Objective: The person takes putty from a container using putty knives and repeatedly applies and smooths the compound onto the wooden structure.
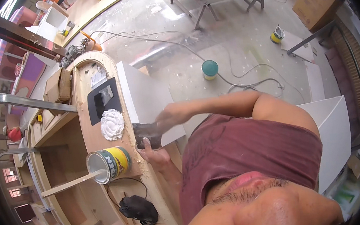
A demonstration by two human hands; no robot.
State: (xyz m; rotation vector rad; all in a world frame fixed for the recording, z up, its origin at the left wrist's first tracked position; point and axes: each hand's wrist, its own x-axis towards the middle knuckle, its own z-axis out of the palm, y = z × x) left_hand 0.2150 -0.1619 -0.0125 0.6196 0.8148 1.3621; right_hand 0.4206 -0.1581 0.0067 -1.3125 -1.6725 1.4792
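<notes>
My left hand (157,158) grips a dark flat plate (144,137) by its near edge, thumb on top. Over the plate's right side, my right hand (172,116) is closed and slightly blurred; what its fingers hold is hidden. Beside the plate is a rounded wooden panel (93,141) set in a frame. A mound of white putty (112,125) sits on it, close to a black sheet (112,86) bearing a dark block. An open can (118,162) with yellow and green sides stands nearer, a wooden stick (71,183) leaning out of it.
A black corded item (138,210) lies on the frame. Behind my hands stands a white panel (143,92). A green-lidded tub (210,69), cables (173,44) and another can (277,35) are on the floor. A metal bar (29,99) crosses at left; a cardboard box (315,3) stands far right.
</notes>
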